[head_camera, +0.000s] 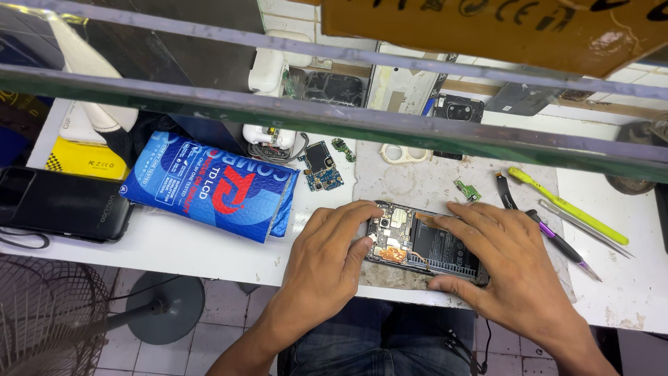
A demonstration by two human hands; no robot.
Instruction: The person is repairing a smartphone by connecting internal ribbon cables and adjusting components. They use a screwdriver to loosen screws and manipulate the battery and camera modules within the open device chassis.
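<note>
Opened phone [424, 244], back cover off, lying flat on a stained grey work mat [417, 184] near the front edge of the white bench [181, 244], long axis running left to right with a slight tilt down toward the right. Left hand [330, 261] closed loosely against the phone's left, camera end, thumb and fingertips pressing its edge and top corner. Right hand [504, 264] spread over the right end, index finger laid across the dark battery area, thumb hooked under the lower right corner; both hands touching, neither lifting, so equally near. No tool in either grip. Just right of the right hand, a purple-handled screwdriver [560, 244], metal tweezers [584, 226] and a yellow-green toothbrush [567, 205]. Behind the phone, small green circuit boards [321, 167] and a white ring-shaped part [403, 153]. To the left, a blue padded parts pouch [219, 184], a black power bank [59, 202] and a yellow box [87, 160]. A glass shelf edge [334, 118] crossing the upper view. Below the bench, tiled floor, a fan grille [42, 317] and a stool base [163, 306].
</note>
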